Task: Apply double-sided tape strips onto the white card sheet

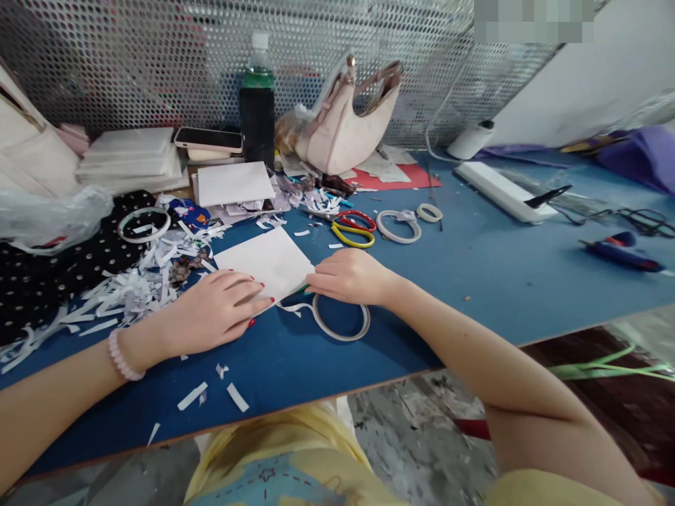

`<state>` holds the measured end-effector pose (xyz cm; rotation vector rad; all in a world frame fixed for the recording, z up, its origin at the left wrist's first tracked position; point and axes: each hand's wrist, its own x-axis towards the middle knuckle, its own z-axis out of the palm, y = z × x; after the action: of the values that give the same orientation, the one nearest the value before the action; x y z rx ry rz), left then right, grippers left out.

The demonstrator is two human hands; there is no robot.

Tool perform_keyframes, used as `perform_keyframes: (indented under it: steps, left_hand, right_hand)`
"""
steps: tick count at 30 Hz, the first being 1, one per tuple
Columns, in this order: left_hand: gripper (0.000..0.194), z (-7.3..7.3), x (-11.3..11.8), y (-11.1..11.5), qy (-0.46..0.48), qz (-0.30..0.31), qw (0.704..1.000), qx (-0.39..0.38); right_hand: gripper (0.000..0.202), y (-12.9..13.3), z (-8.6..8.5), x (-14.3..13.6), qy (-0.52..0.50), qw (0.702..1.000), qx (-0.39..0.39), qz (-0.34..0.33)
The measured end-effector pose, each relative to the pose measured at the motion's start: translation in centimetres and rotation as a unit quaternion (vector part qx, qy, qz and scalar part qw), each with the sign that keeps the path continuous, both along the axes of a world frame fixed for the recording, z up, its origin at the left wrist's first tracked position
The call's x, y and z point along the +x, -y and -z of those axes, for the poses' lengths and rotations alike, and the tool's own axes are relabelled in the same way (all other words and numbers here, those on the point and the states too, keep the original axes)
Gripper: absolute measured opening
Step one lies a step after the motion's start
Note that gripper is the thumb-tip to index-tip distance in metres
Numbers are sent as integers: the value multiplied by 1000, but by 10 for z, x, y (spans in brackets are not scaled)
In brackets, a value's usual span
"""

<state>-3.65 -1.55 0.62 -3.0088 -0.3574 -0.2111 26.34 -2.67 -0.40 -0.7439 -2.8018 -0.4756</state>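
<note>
A white paper card (266,256) lies on the blue table in front of me. My left hand (224,306) rests flat over the card's near left part, fingers stretched and slightly apart. At the card's right corner, my right hand (351,276) has its fingers closed together on the edge. A small bit of something green shows under those fingers; what it is I cannot make out. Just below sits a roll of white tape (368,325), its loose strip running to the card's near edge.
Paper scraps (137,288) heap up on the left. Beyond the card lie scissors (354,244) with red and yellow handles, another tape roll (380,230) and a stack of white cards (235,184). A handbag (337,133) and bottle (259,74) stand behind; snips (622,254) lie right.
</note>
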Motion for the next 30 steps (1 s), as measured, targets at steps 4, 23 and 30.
perform_keyframes:
  steps: [4, 23, 30]
  left_hand:
    - [34, 2, -1, -1, 4, 7, 1000, 4]
    - [35, -6, 3, 4, -36, -8, 999, -4]
    - [36, -6, 4, 4, -38, -4, 999, 0]
  right_hand:
    - [43, 1, 1, -2, -7, 1000, 21, -6]
    - [33, 5, -16, -6, 89, 996, 3, 5]
    - [36, 7, -18, -1, 84, 996, 5, 4]
